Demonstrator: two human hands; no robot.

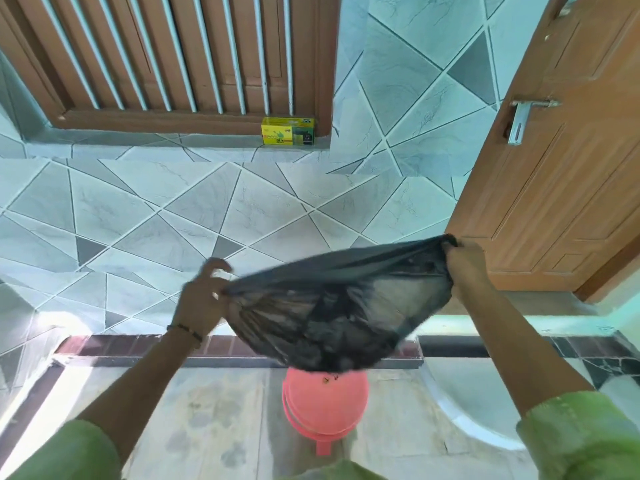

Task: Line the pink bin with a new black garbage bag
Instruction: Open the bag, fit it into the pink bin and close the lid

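The left hand (204,299) and right hand (465,263) are gripping the black garbage bag (332,306), pinching its mouth at 9 and 3 o'clock above the pink bin (325,407); the thin film is risking slipping or tearing.

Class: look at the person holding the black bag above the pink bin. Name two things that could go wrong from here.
1. The left hand seems to pinch only a small corner of the bag, so it might slip free.
2. The bag hangs crumpled above the bin, its mouth not spread; it may bunch up rather than line the bin.
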